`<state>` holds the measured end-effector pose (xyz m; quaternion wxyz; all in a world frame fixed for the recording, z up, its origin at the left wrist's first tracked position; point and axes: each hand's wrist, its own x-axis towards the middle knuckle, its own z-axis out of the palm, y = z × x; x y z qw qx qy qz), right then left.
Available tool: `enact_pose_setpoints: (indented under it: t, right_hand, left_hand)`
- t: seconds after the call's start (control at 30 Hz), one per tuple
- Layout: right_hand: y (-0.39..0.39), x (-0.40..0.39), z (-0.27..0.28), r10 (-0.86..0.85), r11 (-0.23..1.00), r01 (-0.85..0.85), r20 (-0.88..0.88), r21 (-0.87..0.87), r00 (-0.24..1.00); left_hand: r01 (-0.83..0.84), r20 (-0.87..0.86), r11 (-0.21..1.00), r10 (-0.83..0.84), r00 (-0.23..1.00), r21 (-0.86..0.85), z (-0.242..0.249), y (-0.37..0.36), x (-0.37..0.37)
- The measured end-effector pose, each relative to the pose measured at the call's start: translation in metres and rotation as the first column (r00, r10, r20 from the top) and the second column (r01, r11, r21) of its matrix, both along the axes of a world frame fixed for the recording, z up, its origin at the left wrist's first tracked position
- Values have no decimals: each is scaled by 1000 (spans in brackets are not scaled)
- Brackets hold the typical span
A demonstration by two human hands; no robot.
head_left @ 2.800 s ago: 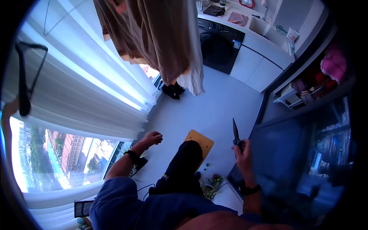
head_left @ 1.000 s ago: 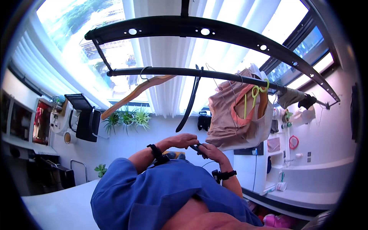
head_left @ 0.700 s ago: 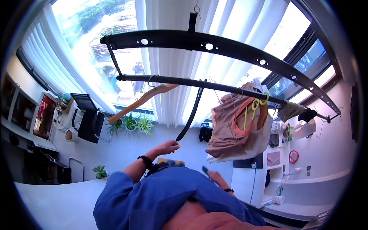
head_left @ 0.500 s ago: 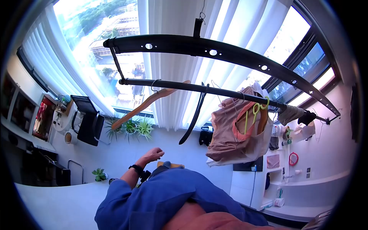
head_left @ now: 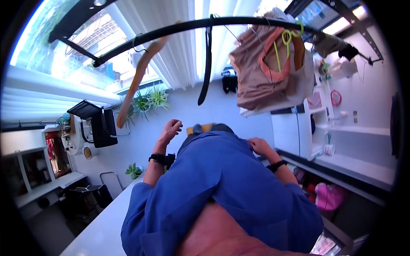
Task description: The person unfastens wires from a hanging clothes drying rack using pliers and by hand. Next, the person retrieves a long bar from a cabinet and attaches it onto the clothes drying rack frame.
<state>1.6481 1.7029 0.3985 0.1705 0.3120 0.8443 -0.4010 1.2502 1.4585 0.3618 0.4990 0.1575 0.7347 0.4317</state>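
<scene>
My left hand (head_left: 173,128) is held out in front of my body at the left. Its fingers are curled in, with nothing seen in them. My right hand (head_left: 259,146) rests beside the right side of my blue shirt (head_left: 230,170), fingers loosely extended and fingertips near the cloth; it holds nothing that I can see. Above hangs a black rail (head_left: 171,29) with a wooden hanger (head_left: 139,79), a black hanger (head_left: 207,64), a brown top with an orange edge (head_left: 254,81) and a yellow-green hanger (head_left: 277,55).
A black chair (head_left: 102,128) stands at the left near potted plants (head_left: 158,98) by the window. A small plant (head_left: 134,171) is on the left. White shelving (head_left: 318,115) stands at the right, and a pink bag (head_left: 329,197) lies lower right.
The view has tilted down and turned, so the rail and clothes appear higher. My right hand has come into view beside the shirt. My left hand remains in front, its fingers pointing more upward.
</scene>
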Motion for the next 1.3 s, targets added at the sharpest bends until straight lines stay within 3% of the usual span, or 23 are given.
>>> enact_pose_setpoints:
  t: [0.07,0.17,0.23,0.27,0.3,0.33,0.5,0.63,0.77,1.0,1.1,1.13,1.2,1.3]
  right_hand:
    - [-5,-4,-20,28,998,-27,-20,63,999]
    - [3,0,-37,40,997,-31,129,-77,991]
    - [4,9,-32,12,991,-6,45,-133,999]
    - [5,10,-24,39,990,-24,108,-142,993]
    - [4,12,-14,18,991,-2,121,-137,993]
    - [-2,21,-11,-64,997,63,-17,-37,998]
    - [-12,47,22,-161,984,143,181,106,970]
    - [-20,52,41,-117,992,101,245,78,962]
    - [-27,63,25,-189,982,191,141,-5,972]
    - [-32,71,22,-369,901,368,39,-229,929]
    - [-32,65,17,-452,850,469,126,-238,883]
    - [-33,67,10,-457,847,474,126,-243,881]
    - [-38,70,-9,-303,940,325,189,-104,934]
    - [-41,81,-11,-365,907,384,130,-173,922]
  left_hand:
    - [12,35,999,-10,999,-38,-11,-7,-2]
    - [47,48,996,-44,998,-71,-11,-17,-4]
    - [26,69,994,-18,997,-107,-2,-19,-3]
    - [22,74,991,-12,997,-134,2,-21,-3]
    - [22,89,988,-8,996,-153,4,-23,-3]
    - [20,102,986,-3,995,-167,7,-24,-3]
    - [46,60,959,-30,998,-280,29,-27,1]
    - [66,27,940,-60,998,-336,33,-30,-4]
    - [87,16,922,-88,996,-378,42,-23,-6]
    - [118,19,919,-119,993,-376,47,-13,-13]
    - [129,51,924,-118,992,-361,46,-11,-11]
    - [118,81,930,-95,992,-348,45,-12,-10]
    - [132,90,932,-107,990,-339,46,-8,-10]
    - [150,78,933,-132,988,-328,54,2,-11]
